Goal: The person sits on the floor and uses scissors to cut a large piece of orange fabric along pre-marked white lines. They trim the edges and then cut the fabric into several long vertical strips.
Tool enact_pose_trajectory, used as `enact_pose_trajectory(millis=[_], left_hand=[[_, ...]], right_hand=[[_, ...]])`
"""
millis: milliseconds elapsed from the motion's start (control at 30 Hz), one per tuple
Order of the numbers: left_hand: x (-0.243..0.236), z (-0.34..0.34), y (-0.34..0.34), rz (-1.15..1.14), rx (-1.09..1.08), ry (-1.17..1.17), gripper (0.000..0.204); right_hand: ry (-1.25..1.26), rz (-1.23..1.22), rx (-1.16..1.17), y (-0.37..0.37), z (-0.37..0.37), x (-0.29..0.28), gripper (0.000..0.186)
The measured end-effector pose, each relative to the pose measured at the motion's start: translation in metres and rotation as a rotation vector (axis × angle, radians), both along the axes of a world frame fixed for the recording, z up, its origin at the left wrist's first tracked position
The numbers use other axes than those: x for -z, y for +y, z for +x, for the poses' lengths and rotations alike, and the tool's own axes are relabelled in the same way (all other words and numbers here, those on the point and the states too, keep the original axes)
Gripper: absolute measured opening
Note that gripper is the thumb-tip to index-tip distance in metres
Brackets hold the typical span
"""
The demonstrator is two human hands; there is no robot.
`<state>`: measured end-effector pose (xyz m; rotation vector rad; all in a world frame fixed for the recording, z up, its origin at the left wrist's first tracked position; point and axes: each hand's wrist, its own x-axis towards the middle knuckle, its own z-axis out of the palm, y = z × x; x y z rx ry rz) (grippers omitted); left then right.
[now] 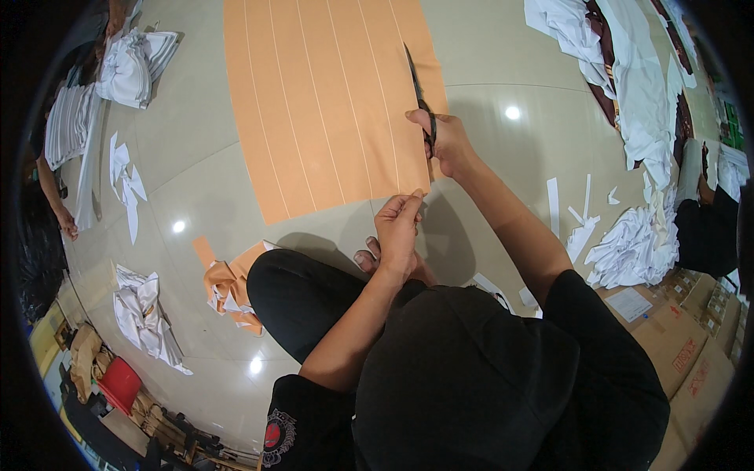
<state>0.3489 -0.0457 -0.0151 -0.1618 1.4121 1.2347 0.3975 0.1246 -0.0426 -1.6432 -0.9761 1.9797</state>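
A large sheet of orange fabric (314,102) with several pale lines running along its length lies spread on the tiled floor. My right hand (449,143) is closed round the handles of black scissors (414,72), near the sheet's right side. The scissor blades point away from me over the fabric, and a slit runs from them toward the near edge. My left hand (399,224) pinches the near right corner of the orange fabric between thumb and fingers. Part of my bare foot (367,255) shows behind the left wrist.
Crumpled orange and white cloth (229,289) lies beside my left knee. White fabric stacks (135,69) and another person's hand (67,224) are at the far left. A white cloth heap (638,245), narrow white scraps (554,206) and cardboard boxes (667,334) lie on the right.
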Motion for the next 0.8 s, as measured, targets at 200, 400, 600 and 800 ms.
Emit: enact_pose_trajectory(millis=[200,400,600,800], left_hand=[[0.0015,0.0,-0.0012,0.004,0.001,-0.004,0.015],[0.0009,0.0,-0.0009,0.005,-0.011,-0.007,0.016],[0.0009,-0.0014,-0.0014,-0.001,-0.01,-0.011,0.017],[0.0014,-0.0005,-0.0016,0.003,-0.008,-0.004,0.019]], right_hand=[[-0.019,0.003,0.005,0.0011,-0.0018,0.001,0.035],[-0.04,-0.005,-0.004,0.0011,-0.0012,0.0024,0.033],[-0.045,0.002,-0.007,-0.0001,-0.0002,0.0006,0.031],[-0.036,0.026,-0.014,-0.0003,0.0013,0.0002,0.032]])
